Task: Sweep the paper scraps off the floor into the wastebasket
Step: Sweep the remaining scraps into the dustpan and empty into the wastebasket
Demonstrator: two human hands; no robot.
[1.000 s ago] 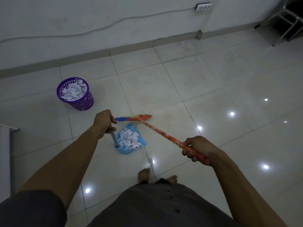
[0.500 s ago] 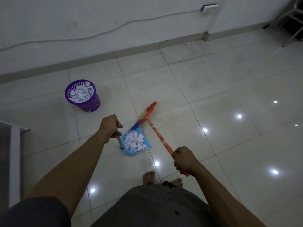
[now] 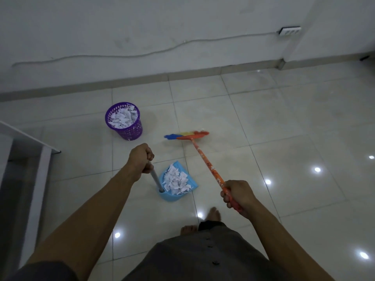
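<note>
Scraps of paper heap in the blue dustpan, near the purple wastebasket. The left hand has its grip wrapped round the dustpan's grey handle; the right hand has its grip wrapped round the orange broom. A tilted lift, or the wastebasket's near-full load, could likely spill scraps onto the floor.

The left hand hides the top of the dustpan handle; the right hand covers part of the broom handle. The broom head is blurred. White furniture is cropped at left.
</note>
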